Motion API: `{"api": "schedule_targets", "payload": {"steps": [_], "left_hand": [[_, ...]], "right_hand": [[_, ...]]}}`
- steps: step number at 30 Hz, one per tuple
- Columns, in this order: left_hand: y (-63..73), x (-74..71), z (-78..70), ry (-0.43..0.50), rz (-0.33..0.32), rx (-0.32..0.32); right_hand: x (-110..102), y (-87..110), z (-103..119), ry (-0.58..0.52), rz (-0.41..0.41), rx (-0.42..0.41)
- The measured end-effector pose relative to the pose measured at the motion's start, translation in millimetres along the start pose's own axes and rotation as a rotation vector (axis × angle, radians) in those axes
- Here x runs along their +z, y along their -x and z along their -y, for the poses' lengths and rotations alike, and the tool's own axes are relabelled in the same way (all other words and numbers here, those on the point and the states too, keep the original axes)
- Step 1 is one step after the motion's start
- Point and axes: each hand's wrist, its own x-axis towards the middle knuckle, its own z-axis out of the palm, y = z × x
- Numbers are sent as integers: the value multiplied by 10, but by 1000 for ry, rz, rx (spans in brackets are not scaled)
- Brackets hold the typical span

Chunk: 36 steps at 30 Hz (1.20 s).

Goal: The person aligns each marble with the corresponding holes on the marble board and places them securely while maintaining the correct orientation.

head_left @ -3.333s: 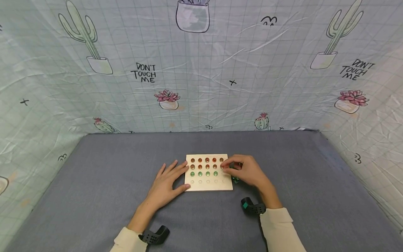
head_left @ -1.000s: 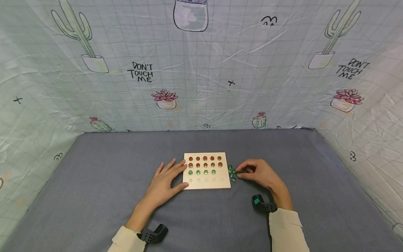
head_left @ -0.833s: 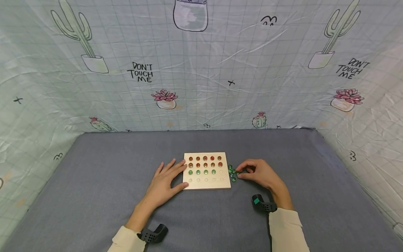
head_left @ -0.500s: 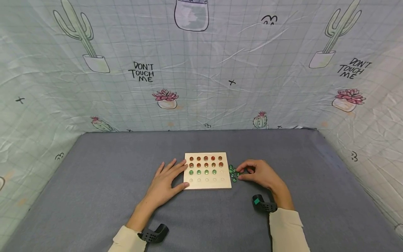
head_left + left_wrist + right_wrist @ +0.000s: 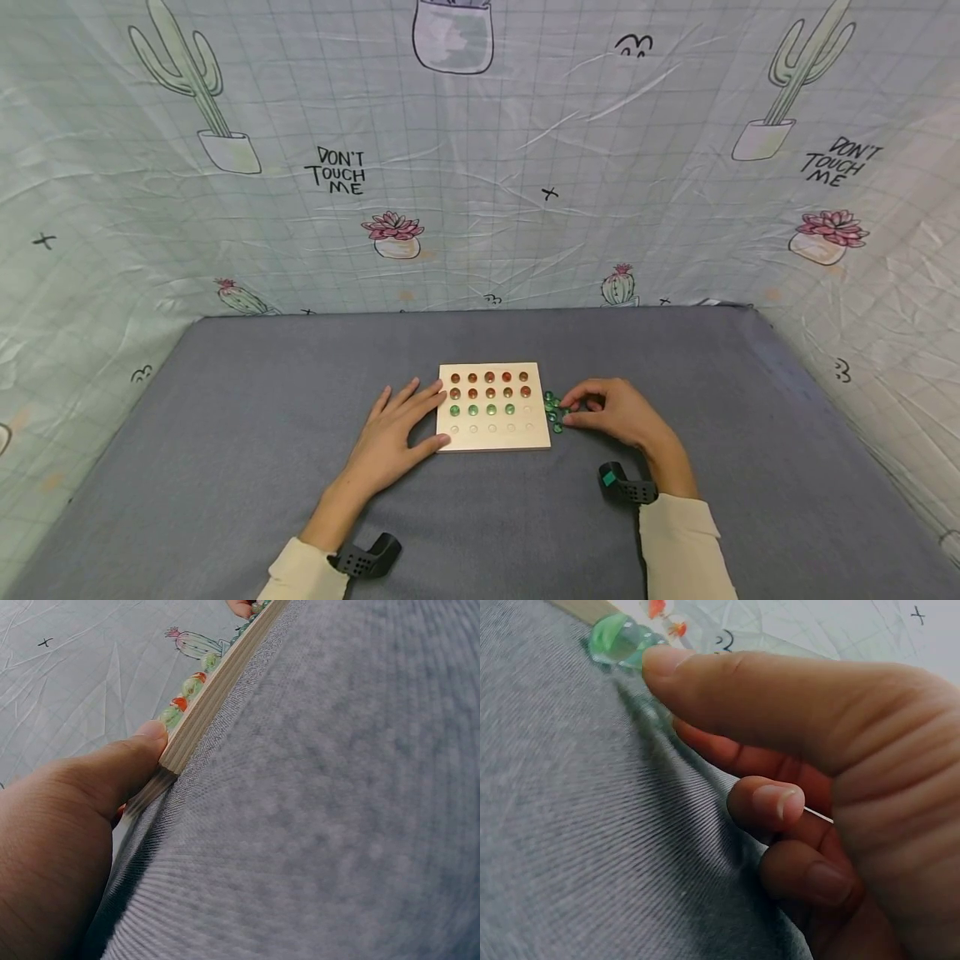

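A pale wooden board (image 5: 495, 440) lies flat on the table, with rows of shallow round hollows. Amber-red marbles (image 5: 490, 392) fill its two far rows, and green marbles (image 5: 491, 410) sit in most of the third row. The nearest row holds none. My left hand (image 5: 390, 446) rests with spread fingers on the board's left edge; its thumb (image 5: 131, 761) presses the near corner. Just off the right edge lies a small cluster of loose green marbles (image 5: 551, 406). My right hand (image 5: 618, 412) pinches at a green marble (image 5: 619, 639) there, thumb and index finger close together; the index fingertip is hidden in the right wrist view.
Grey cloth covers the table (image 5: 300, 375). A printed fabric backdrop (image 5: 480, 167) with cactus drawings hangs behind it and along both sides. Black camera bands (image 5: 367, 558) sit on both wrists.
Earlier my right hand was over the right end of the second row with an amber marble there. It moved right to the green cluster, then shifted slightly left. My left hand stayed on the board.
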Motion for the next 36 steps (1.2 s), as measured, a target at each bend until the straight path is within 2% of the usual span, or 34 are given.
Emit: {"api": "schedule_targets", "payload": {"steps": [6, 22, 36], "left_hand": [[0, -11, 0, -2, 4, -4], [23, -7, 9, -3, -7, -1], [13, -10, -5, 1, -1, -4]], "right_hand": [[-4, -7, 49, -42, -13, -14], [100, -72, 197, -13, -61, -106], [244, -149, 299, 33, -34, -186]]}}
